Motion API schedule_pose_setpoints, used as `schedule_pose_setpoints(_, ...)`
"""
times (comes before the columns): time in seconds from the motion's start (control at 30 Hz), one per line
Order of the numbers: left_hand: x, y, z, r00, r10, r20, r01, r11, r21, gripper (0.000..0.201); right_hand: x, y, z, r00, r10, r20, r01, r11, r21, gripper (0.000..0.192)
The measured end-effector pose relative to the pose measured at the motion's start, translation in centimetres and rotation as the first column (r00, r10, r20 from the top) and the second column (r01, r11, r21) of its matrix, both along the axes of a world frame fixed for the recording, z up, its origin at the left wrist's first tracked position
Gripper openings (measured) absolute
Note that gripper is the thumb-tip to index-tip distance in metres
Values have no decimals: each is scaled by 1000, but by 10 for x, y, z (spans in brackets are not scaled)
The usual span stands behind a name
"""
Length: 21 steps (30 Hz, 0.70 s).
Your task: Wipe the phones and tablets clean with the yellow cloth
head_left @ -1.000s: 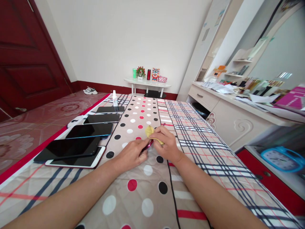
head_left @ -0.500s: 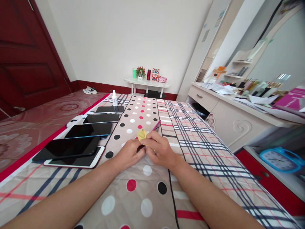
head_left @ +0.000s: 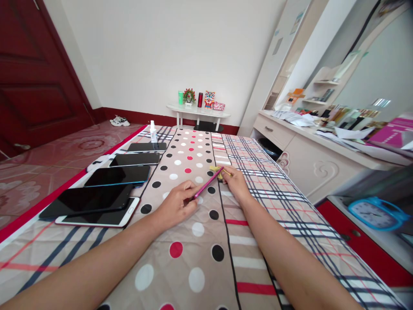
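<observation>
My left hand (head_left: 177, 201) is closed on the near end of a phone (head_left: 206, 184), which is tilted so that mostly its thin purple edge shows. At the phone's far end, my right hand (head_left: 238, 183) pinches a yellow cloth (head_left: 214, 168) against it, part of the cloth sticking out past the fingers. Both hands are just above the dotted strip of the bedspread (head_left: 196, 234). The phone's broad faces are mostly out of sight.
Several phones lie in a row on the left, including a black phone (head_left: 87, 200) overlapping a white-framed phone (head_left: 131, 212). A white spray bottle (head_left: 152, 133) stands behind them. To the right are a dresser (head_left: 309, 150) and a blue clock (head_left: 376, 214).
My right hand has moved away from the left, forward and to the right, with the yellow cloth to the phone's far end. More of the purple edge is now visible.
</observation>
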State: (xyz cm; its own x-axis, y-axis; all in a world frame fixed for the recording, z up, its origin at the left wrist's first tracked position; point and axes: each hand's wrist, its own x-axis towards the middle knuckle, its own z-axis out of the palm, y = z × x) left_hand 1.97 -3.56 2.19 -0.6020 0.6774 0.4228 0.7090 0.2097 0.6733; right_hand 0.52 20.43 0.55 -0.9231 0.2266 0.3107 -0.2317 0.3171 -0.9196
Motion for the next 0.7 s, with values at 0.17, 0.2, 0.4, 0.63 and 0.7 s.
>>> schedule_pose_setpoints(0.17,-2,-2,1,997,-53,54,51,998,39,23,5,-1,15,999,30,37,-22,979,-202,39)
schedule_pose_setpoints(0.2,-3,-2,0,996,-66,57,63,997,55,24,6,-1,23,1000,-1,-5,0,986,-169,37)
schedule_pose_setpoints(0.4,-4,1,-4,1000,15,7,-15,998,58,26,20,-13,67,951,-5,-308,87,964,252,22)
schedule_pose_setpoints(0.63,-4,-4,-4,995,85,58,-89,995,56,36,42,-49,79,861,163,-481,84,888,451,30)
schedule_pose_setpoints(0.7,-6,-3,-4,990,89,105,-98,992,75,37,41,-48,73,867,99,-488,113,915,387,30)
